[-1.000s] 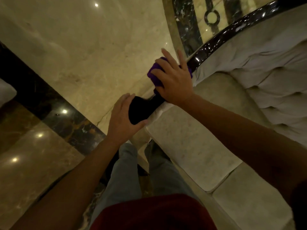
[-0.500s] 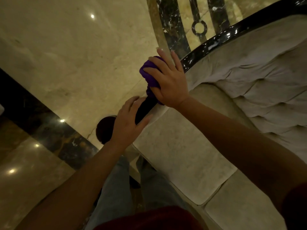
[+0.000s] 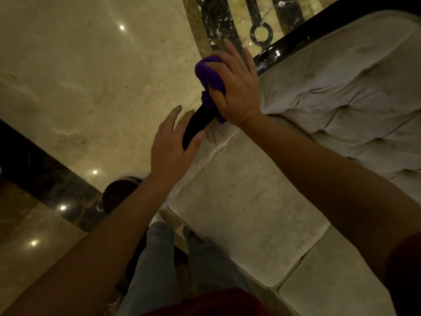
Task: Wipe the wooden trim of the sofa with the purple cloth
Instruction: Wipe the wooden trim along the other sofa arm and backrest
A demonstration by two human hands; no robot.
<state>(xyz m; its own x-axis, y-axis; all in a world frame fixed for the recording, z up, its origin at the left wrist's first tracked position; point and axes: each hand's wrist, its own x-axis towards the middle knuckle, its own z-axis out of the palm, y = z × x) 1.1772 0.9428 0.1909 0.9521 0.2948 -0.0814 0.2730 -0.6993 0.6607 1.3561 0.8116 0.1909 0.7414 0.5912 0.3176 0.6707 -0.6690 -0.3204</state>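
The sofa's dark glossy wooden trim (image 3: 293,39) runs along the top of the tufted backrest and curves down to the arm (image 3: 196,128). My right hand (image 3: 237,87) presses the bunched purple cloth (image 3: 208,74) onto the trim at the bend, fingers spread over it. My left hand (image 3: 170,144) rests lower on the dark arm piece, thumb on the sofa side, fingers loosely extended past the wood.
The pale sofa seat cushions (image 3: 239,201) fill the lower right, the tufted backrest (image 3: 353,99) the upper right. Polished marble floor (image 3: 91,76) with dark inlay bands lies to the left. My legs in jeans (image 3: 164,258) stand by the sofa's end.
My right hand has slid the purple cloth up along the trim toward the backrest. My left hand's grip on the arm piece has loosened, with the fingers now stretched out.
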